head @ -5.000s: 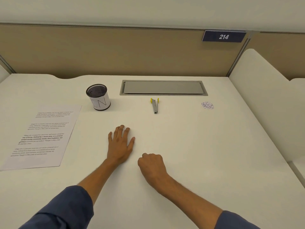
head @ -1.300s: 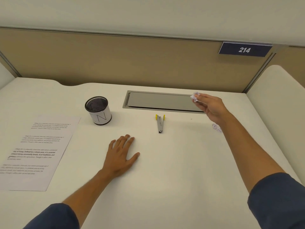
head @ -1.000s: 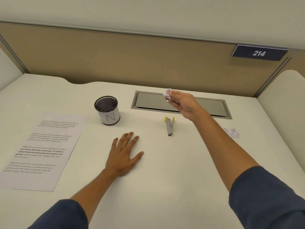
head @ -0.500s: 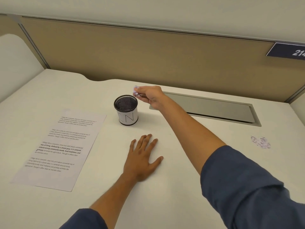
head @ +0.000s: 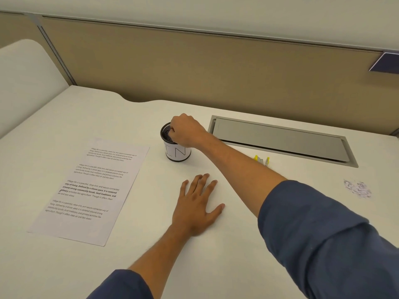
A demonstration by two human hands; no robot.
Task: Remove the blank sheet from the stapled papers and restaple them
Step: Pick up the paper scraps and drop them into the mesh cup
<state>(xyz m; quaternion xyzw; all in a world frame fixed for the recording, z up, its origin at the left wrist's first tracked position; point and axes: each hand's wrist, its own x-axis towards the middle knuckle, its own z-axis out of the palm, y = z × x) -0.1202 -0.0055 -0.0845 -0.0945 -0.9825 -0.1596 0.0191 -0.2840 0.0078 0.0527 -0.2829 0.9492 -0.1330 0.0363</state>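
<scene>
The mesh cup (head: 176,147) is taken as the landmark: a black wire pen holder with a white paper label, standing upright on the white desk (head: 248,244).

The right hand (head: 187,132) is held directly over the cup's mouth, its fingers curled downward toward the opening, with the fingertips at or just inside the rim. Whether anything is pinched between them cannot be told, since the fingertips are hidden behind the knuckles. The right arm, in a blue sleeve (head: 328,240), is stretched across the desk from the lower right toward the cup.

The left hand (head: 197,207) is laid flat on the desk in front of the cup (nearer the person), palm down, fingers straight and slightly spread. Nothing is held by it.

The printed papers (head: 92,188) are seen lying flat on the desk to the left of the cup and a little nearer the person, well apart from both hands. Four blocks of text are visible on the top sheet; whether a staple is in place cannot be made out.

To the right of the cup, the stapler (head: 261,159) is partly hidden behind the right forearm, only its yellow parts and a little grey metal showing. Behind it, a grey cable hatch (head: 280,141) is set into the desk. Farther right of the cup, a small heap of paper scraps (head: 357,189) is scattered on the surface.
</scene>
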